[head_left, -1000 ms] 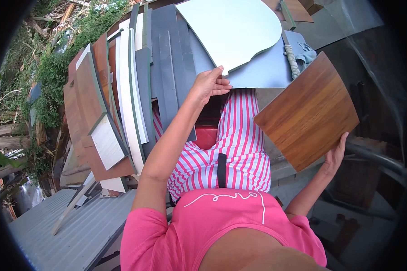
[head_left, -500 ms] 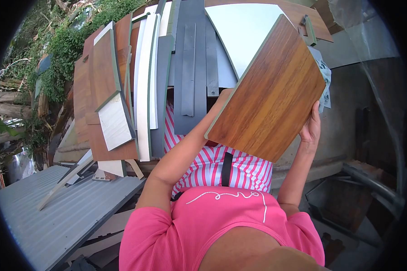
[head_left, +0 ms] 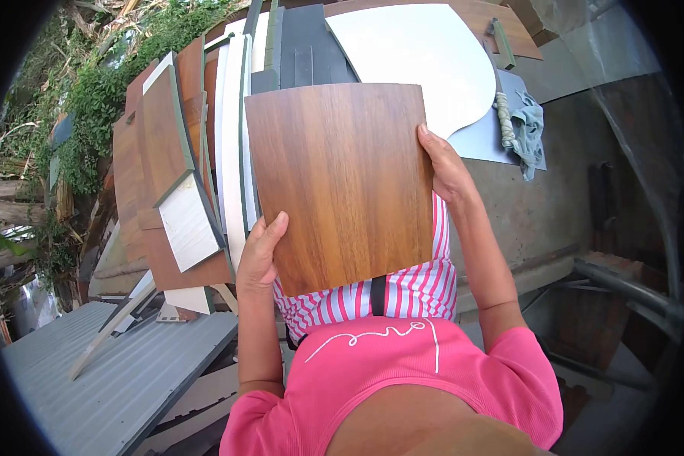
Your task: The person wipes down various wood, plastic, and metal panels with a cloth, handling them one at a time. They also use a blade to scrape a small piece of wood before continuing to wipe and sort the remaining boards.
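A rectangular wood-grain board [head_left: 342, 182] is held up before my body, its brown face toward me. My left hand [head_left: 259, 252] grips its lower left edge, thumb on the face and fingers hidden behind. Along the upper right edge, my right hand [head_left: 444, 166] clasps it the same way. Behind the board lie a large white panel [head_left: 410, 61] with a rounded corner and a dark grey panel [head_left: 311, 42], both partly covered by it.
Brown, white and grey board pieces [head_left: 156, 137] overlap on the left. A rope bundle [head_left: 504, 121] and a pale blue cloth [head_left: 527, 129] lie at the right. Corrugated metal sheeting [head_left: 114, 365] is at lower left, green plants [head_left: 91, 106] beyond, and a pipe [head_left: 627, 289] at lower right.
The board has turned from a slant to nearly upright and moved left. My left hand has come from behind it to the lower left edge; my right hand is now higher.
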A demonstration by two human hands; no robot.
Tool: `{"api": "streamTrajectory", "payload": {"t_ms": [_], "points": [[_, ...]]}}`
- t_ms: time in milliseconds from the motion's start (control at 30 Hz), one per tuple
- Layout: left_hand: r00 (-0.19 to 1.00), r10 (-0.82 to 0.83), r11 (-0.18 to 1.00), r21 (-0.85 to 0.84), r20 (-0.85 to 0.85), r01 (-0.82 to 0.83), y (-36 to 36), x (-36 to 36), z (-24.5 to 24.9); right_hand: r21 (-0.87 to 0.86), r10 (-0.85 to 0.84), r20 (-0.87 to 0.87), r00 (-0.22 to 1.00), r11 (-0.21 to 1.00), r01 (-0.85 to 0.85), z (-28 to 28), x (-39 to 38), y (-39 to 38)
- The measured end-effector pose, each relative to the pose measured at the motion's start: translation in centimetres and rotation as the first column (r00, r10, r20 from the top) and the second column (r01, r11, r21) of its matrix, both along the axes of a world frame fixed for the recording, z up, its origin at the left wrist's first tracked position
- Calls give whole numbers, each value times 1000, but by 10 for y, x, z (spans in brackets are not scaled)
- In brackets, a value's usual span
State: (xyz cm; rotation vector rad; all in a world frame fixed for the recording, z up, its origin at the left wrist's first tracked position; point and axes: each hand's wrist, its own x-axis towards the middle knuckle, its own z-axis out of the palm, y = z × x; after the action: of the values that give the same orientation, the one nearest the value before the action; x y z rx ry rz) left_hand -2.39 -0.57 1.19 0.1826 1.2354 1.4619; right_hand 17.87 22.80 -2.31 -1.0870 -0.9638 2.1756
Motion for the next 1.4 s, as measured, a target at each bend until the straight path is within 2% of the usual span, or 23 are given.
{"api": "streamTrajectory", "payload": {"t_ms": [33, 67, 100, 133, 200, 233, 300, 333, 433, 533, 600, 733, 800, 867, 933, 1033, 1067, 1133, 1167, 1200, 1267, 1333, 1400], "points": [[999, 48, 999, 10, 1, -48, -6, -2, -2, 211, 119, 201, 972, 964, -162, 3, -8, 11], [995, 95, 995, 19, 1, -95, -12, -3, -2, 375, 181, 410, 894, 860, -346, 7, -17, 23], [992, 120, 992, 36, -32, -119, -16, 0, -1, 588, -14, 489, 872, 744, -318, 14, -31, 33], [992, 125, 992, 36, -34, -124, -20, 0, -2, 760, -222, 508, 832, 571, -310, 19, -46, 46], [994, 100, 995, 11, -46, -100, -28, -1, -9, 871, -524, 457, 718, 102, -480, -13, -74, 87], [994, 97, 995, -2, -49, -98, -30, 0, -16, 873, -523, 452, 722, 96, -477, -25, -88, 97], [993, 112, 993, -21, -41, -112, -35, 4, -27, 723, -539, 613, 577, 88, -685, -45, -115, 107], [992, 122, 991, -46, -28, -123, -37, 7, -29, 726, -539, 610, 580, 88, -682, -52, -119, 109], [988, 154, 986, -70, 7, -154, -44, 12, -32, 644, -585, 671, 455, 156, -749, -60, -129, 107], [982, 185, 980, -79, 35, -182, -48, 13, -32, 665, -591, 669, 452, 203, -719, -62, -138, 108], [983, 182, 980, -89, 16, -180, -50, 10, -31, 700, -610, 631, 479, 183, -690, -67, -141, 116], [986, 168, 983, -80, 17, -166, -53, 5, -31, 654, -602, 680, 418, 238, -718, -77, -143, 127], [979, 203, 977, -69, -1, -203, -52, 6, -37, 690, -639, 621, 454, 171, -703, -82, -140, 131], [982, 187, 980, -71, -5, -187, -47, 8, -31, 723, -524, 656, 544, 227, -653, -67, -127, 135], [983, 183, 979, -82, -16, -184, -42, 7, -27, 863, -471, 501, 726, 333, -379, -51, -100, 137], [969, 241, 970, -48, 46, -239, -33, 6, -26, 894, -729, 417, 543, 222, -389, -35, -29, 137], [970, 237, 971, -53, 50, -234, -27, 5, -25, 871, -796, 433, 424, 248, -424, -35, -1, 139], [958, 284, 956, -86, 32, -281, -12, 6, -21, 790, -827, 531, 186, 404, -461, -38, 53, 142], [961, 276, 958, -89, 35, -272, -3, 7, -19, 769, -828, 550, 110, 451, -453, -45, 76, 139], [961, 276, 958, -74, -4, -276, 8, 9, -17, 768, -829, 551, 100, 456, -450, -46, 92, 136], [963, 268, 961, -59, -40, -270, 27, 9, -15, 709, -793, 604, -80, 581, -399, -49, 117, 131], [977, 213, 977, 36, -27, -212, 41, 8, -15, 689, -766, 639, -73, 612, -389, -56, 136, 133], [973, 229, 973, 22, -38, -229, 56, 11, -17, 666, -734, 677, -52, 641, -382, -67, 154, 133]]}}
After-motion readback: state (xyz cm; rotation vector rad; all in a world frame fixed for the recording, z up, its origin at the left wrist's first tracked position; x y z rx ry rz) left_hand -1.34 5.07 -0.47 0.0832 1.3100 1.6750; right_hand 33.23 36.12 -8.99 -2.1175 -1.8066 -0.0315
